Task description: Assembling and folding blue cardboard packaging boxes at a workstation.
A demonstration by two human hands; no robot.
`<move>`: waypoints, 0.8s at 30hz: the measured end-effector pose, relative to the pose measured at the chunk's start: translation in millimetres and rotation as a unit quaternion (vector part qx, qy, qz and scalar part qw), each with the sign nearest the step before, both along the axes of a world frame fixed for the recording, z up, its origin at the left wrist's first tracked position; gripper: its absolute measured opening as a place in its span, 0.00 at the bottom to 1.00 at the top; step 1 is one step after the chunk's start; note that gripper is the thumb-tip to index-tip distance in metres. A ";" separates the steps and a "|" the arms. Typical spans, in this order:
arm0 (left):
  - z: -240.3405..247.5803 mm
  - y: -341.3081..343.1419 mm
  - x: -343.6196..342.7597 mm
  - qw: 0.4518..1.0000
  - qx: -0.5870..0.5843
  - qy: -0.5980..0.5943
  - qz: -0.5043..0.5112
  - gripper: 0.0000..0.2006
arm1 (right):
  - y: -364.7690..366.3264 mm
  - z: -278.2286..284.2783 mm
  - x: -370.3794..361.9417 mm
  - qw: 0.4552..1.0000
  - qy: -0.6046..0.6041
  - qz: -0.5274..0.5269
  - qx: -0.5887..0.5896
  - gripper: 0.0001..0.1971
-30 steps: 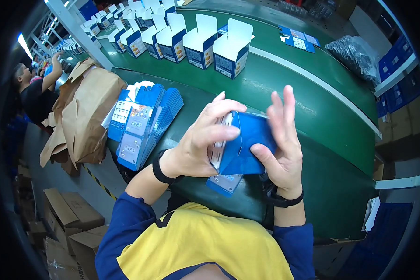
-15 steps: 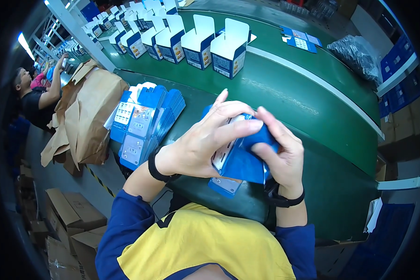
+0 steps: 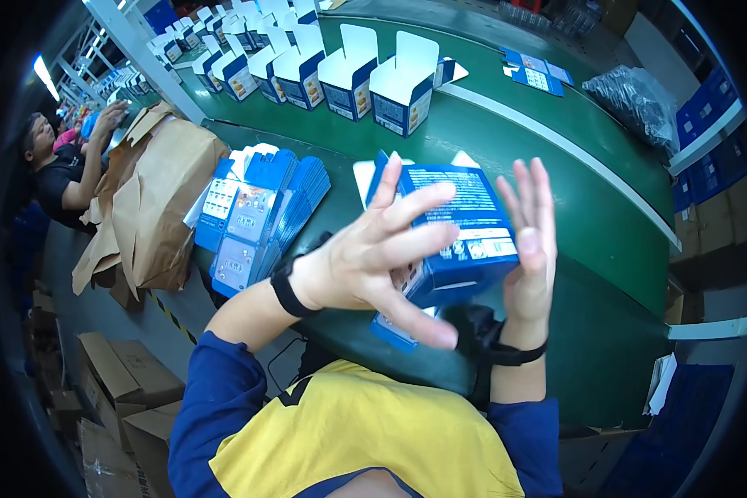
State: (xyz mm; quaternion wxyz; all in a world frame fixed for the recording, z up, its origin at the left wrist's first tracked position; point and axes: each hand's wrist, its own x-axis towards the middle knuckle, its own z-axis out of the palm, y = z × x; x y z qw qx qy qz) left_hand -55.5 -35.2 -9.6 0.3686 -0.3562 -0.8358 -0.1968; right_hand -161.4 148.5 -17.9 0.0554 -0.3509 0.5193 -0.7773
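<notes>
A blue cardboard box (image 3: 466, 217), folded into shape, is between my hands above the near belt, tilted, with its printed panel up and pale flaps sticking out at the far side. Spread fingers of my left hand (image 3: 369, 253) reach across its left side, the thumb stretched out below. My right hand (image 3: 529, 249) stands upright along the box's right side, fingers straight and palm toward it; whether it touches cannot be told. Under the box, a flat blue carton (image 3: 396, 330) lies partly hidden on the green surface.
A fanned stack of flat cartons (image 3: 261, 220) lies to the left, beside a torn brown paper bag (image 3: 170, 195). Rows of open-topped boxes (image 3: 400, 95) line the far green belt (image 3: 523, 158). Plastic-wrapped goods (image 3: 635, 104) sit far right. Another person (image 3: 70, 170) works at far left.
The box has turned, bringing its printed panel up and its flaps to the far side. Both hands have opened out from their closed grip, the right one moving outward.
</notes>
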 end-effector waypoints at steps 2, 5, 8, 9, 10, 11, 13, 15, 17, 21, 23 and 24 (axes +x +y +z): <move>-0.5 -1.7 -1.6 0.995 -0.078 0.066 0.012 0.37 | 10.7 -2.0 -13.6 0.965 -0.155 0.197 0.076 0.49; -10.1 -2.5 6.0 0.997 -0.079 0.024 0.000 0.38 | 4.1 -11.0 -29.4 0.914 -0.236 0.316 0.096 0.53; -29.5 -33.4 -1.6 0.953 -0.109 -0.001 0.283 0.41 | -21.9 -22.7 -54.7 0.942 -0.205 0.246 0.097 0.59; -38.4 -36.5 -0.1 0.952 -0.112 -0.002 0.285 0.41 | -33.5 -30.7 -69.9 0.969 -0.162 0.140 0.120 0.61; -44.7 -35.8 4.9 0.941 -0.006 -0.108 0.321 0.44 | -47.5 -37.3 -84.7 0.981 -0.094 0.049 0.161 0.62; -50.5 -32.1 9.0 0.909 0.101 -0.210 0.347 0.48 | -60.4 -45.8 -101.4 0.978 -0.022 -0.047 0.200 0.62; -63.4 -17.1 11.0 0.867 0.081 -0.335 0.359 0.51 | -93.9 -84.8 -147.8 0.960 0.059 -0.089 0.260 0.63; -79.0 -2.2 12.1 0.807 0.064 -0.454 0.373 0.55 | -113.6 -107.6 -161.9 0.930 0.141 -0.121 0.317 0.64; -91.6 7.1 11.1 0.811 -0.043 -0.386 0.438 0.57 | -133.1 -115.9 -161.6 0.926 0.139 -0.086 0.341 0.62; -94.7 10.1 12.6 0.794 0.012 -0.427 0.433 0.56 | -125.6 -114.9 -183.7 0.870 0.209 -0.091 0.438 0.53; -94.4 7.1 13.4 0.792 0.025 -0.429 0.434 0.56 | -123.9 -103.2 -207.6 0.837 0.247 -0.108 0.477 0.49; -94.0 3.2 15.4 0.787 0.036 -0.437 0.434 0.56 | -127.5 -88.7 -218.5 0.809 0.204 -0.110 0.541 0.40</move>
